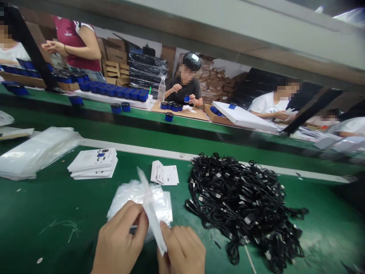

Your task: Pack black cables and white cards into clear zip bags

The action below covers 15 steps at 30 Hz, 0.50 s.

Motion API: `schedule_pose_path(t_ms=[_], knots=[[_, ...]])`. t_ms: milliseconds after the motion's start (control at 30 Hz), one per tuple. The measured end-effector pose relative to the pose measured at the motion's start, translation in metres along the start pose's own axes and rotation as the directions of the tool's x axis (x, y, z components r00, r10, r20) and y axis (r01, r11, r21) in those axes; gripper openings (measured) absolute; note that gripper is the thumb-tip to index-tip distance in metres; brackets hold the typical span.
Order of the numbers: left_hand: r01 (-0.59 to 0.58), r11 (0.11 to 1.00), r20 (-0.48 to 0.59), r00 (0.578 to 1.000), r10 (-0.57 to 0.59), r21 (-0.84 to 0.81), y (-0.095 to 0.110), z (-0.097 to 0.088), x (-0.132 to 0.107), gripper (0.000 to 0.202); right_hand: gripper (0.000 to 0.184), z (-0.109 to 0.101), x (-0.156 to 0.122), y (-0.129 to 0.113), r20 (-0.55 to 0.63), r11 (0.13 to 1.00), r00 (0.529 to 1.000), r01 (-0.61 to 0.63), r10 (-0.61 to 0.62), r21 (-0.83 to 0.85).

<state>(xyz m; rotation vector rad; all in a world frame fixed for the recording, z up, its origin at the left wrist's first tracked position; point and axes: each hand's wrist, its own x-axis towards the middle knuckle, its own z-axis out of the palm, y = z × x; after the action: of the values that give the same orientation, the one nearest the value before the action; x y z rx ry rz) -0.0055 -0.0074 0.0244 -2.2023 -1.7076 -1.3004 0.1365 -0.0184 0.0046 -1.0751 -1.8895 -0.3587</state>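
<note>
Left hand [121,236] and right hand [182,247] pinch a whitish packet [153,215]

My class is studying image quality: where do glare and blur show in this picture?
Head view: glare brightens the clear bags and the plastic packs at left; head view: the thin white item in the fingers looks soft; head view: the white boxes near the right edge look smeared.

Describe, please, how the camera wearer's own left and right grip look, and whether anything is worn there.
The left grip and right grip are bare human hands. No glove, ring or marking shows; no sleeve of theirs is visible.
</note>
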Motion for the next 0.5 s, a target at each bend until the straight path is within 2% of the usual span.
schedule_pose_path(t_ms=[100,233,400,467,500], knots=[[-0.081,0.996,0.051,0.996,0.079,0.046,0.001,0.006,-0.006,0.018,0.027,-0.003,-0.003,0.001,0.226,0.994,0.967,-0.109,0.113,-0.031],[-0.182,0.983,0.138,0.975,0.176,0.035,0.002,0.012,-0.017,0.022,0.027,-0.005,-0.007,0.003,0.458,0.96,0.866,-0.267,0.203,0.079],[-0.164,0.986,0.276,0.95,0.146,0.042,0.001,0.009,-0.027,0.025,0.027,-0.016,-0.004,0.011,0.581,0.894,0.795,-0.374,0.173,0.245],[-0.145,0.989,0.315,0.94,0.13,0.027,0.001,0.006,-0.029,0.024,0.024,-0.02,0.001,0.014,0.574,0.851,0.788,-0.444,0.222,0.281],[-0.132,0.991,0.318,0.941,0.12,0.016,0.002,0.005,-0.029,0.024,0.029,-0.02,0.004,0.014,0.56,0.823,0.791,-0.477,0.247,0.31]])
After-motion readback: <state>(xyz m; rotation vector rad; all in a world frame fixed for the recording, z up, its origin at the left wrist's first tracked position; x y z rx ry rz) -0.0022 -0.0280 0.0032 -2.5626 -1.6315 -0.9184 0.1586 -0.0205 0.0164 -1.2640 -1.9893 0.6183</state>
